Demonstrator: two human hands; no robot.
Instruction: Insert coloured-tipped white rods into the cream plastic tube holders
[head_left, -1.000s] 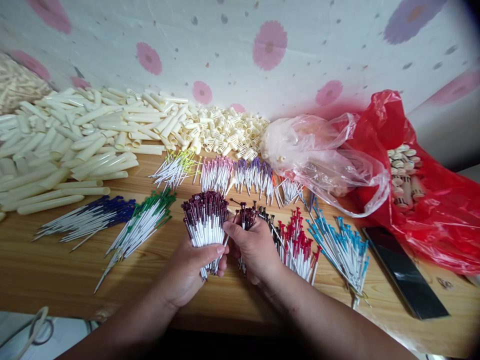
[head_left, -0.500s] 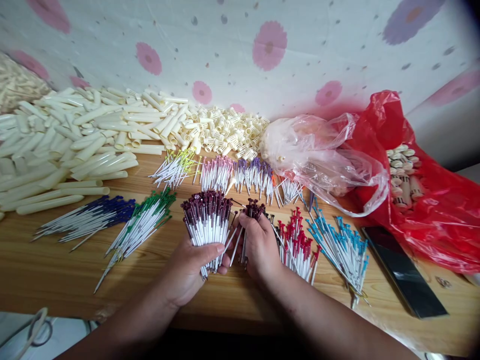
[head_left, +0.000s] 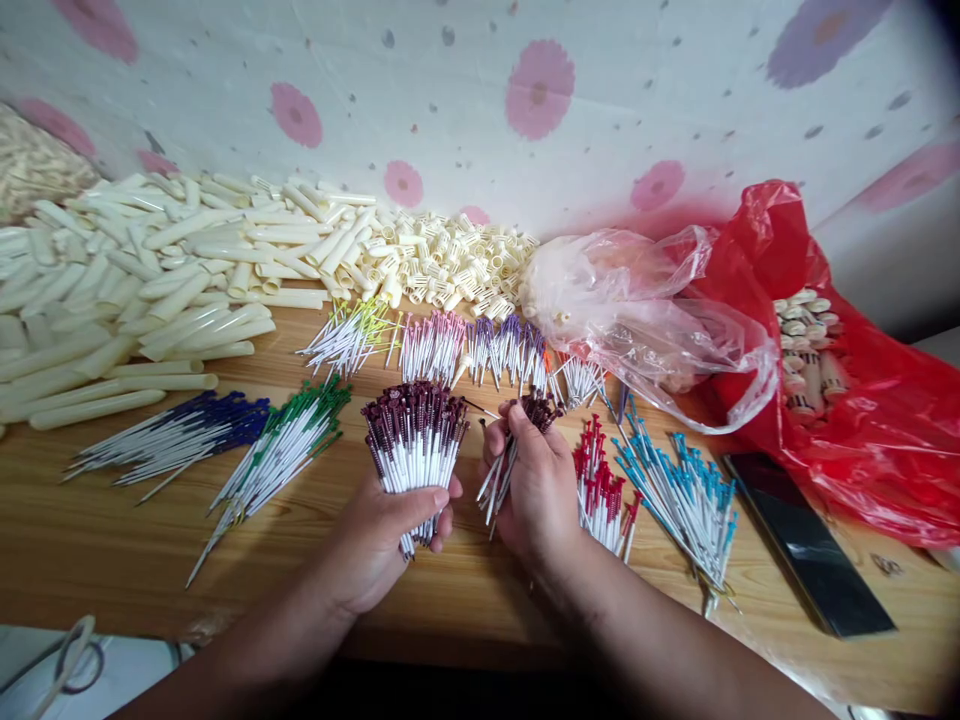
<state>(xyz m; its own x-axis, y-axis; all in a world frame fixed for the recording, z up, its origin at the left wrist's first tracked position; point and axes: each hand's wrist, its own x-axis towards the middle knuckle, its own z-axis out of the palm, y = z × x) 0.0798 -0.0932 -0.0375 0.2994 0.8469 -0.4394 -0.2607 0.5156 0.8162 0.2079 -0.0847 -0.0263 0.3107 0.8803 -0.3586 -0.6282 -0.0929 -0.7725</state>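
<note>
My left hand (head_left: 390, 530) is closed around a thick bundle of white pen refills with dark brown heads (head_left: 416, 440), held upright above the table. To its right, my right hand (head_left: 536, 480) grips a smaller bunch of brown-headed pen refills (head_left: 501, 478), which tilts with its white ends down to the left. A gap lies between the two hands. One loose brown-tipped refill (head_left: 480, 408) shows just behind them. Close by my right hand lie red-headed refills (head_left: 600, 490) and light-blue-headed refills (head_left: 686, 495). Green-headed refills (head_left: 289, 440) are left of my left hand.
Dark-blue refills (head_left: 180, 435) lie left. Behind are yellow (head_left: 352, 335), pink (head_left: 433, 348) and purple (head_left: 506, 350) groups. Cream pen barrels (head_left: 187, 245) and small slotted parts (head_left: 457, 260) are heaped at the back. A clear bag (head_left: 637, 300), red bag (head_left: 862, 420) and black phone (head_left: 810, 545) occupy the right.
My right hand has moved right, away from the left bundle, and its bunch has tilted over. My left hand has hardly moved.
</note>
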